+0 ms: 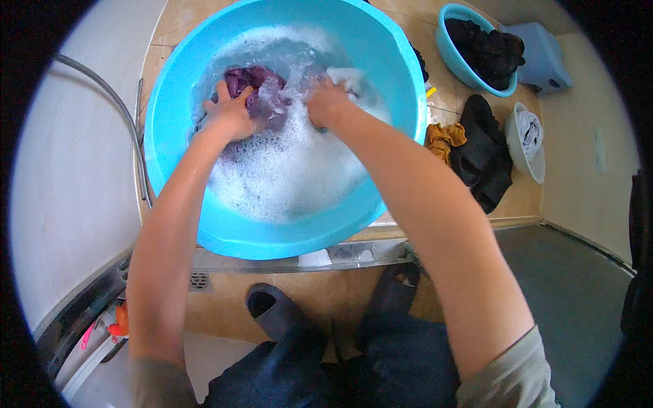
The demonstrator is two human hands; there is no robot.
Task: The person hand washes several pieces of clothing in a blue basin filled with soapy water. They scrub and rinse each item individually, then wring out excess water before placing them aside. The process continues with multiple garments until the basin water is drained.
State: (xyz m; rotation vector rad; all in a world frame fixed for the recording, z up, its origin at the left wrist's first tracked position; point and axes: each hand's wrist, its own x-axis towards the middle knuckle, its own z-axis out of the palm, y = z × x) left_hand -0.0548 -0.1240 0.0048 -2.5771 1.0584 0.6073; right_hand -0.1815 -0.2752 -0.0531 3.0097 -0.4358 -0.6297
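Note:
A large light-blue plastic basin (176,120) holds sudsy water, with white foam (285,173) thick over its near half. My left hand (232,115) is at the left side of the water, thumb and fingers around a wet purple cloth (255,81). Part of that cloth lies under the surface. To the right of it, my right hand (326,102) dips into splashing, foamy water. Its fingers are mostly hidden, so whether they hold anything cannot be made out.
Right of the basin lie a mustard cloth (445,138) and a black garment (482,153). Beyond are a small blue basin (451,56) of dark clothes, a white basin (515,137) with a pale cloth, and a blue plastic stool (541,56). A grey hose (109,92) runs along the left wall.

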